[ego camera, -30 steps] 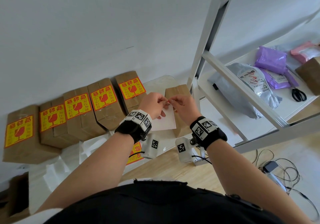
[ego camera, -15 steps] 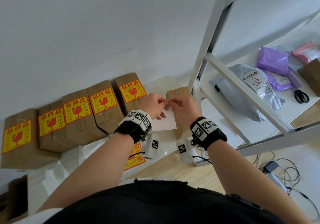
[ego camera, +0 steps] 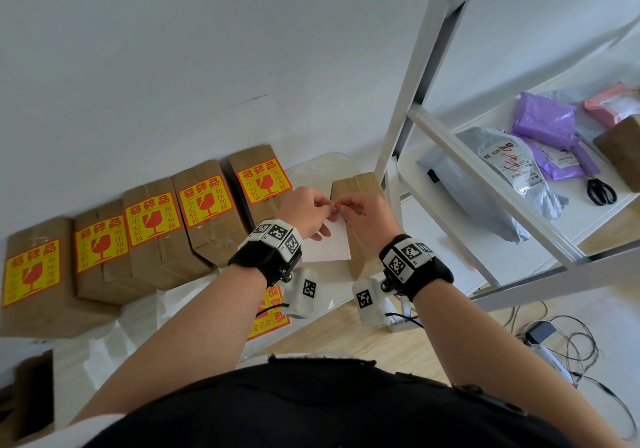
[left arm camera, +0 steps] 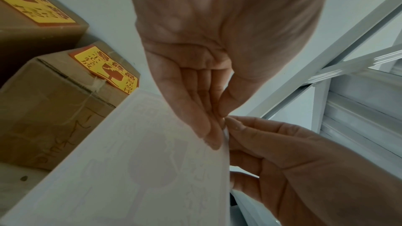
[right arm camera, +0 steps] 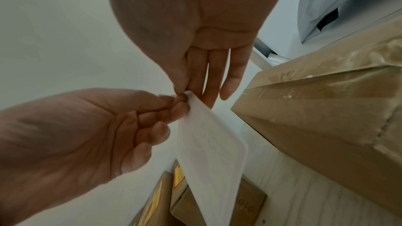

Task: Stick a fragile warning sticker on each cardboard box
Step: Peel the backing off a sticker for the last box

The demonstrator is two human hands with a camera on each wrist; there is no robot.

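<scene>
Hands meet above the bench: left hand [ego camera: 308,212] and right hand [ego camera: 363,217] both pinch the top corner of a white-backed sticker [ego camera: 329,245] beside the bare box [ego camera: 356,191]. Left wrist view: thumb and fingers [left arm camera: 208,126] closed on its edge. Right wrist view: the sheet [right arm camera: 208,152] hangs limp, thin and floppy, best peeled from that corner.

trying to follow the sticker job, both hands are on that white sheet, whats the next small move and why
Probably peel the corner apart. Both the left hand and right hand pinch the same top corner of the sticker sheet, whose white backing faces the camera, so the sticker looks not yet separated. The unlabelled box just behind the hands has no sticker, while five boxes to the left already have one.
</scene>
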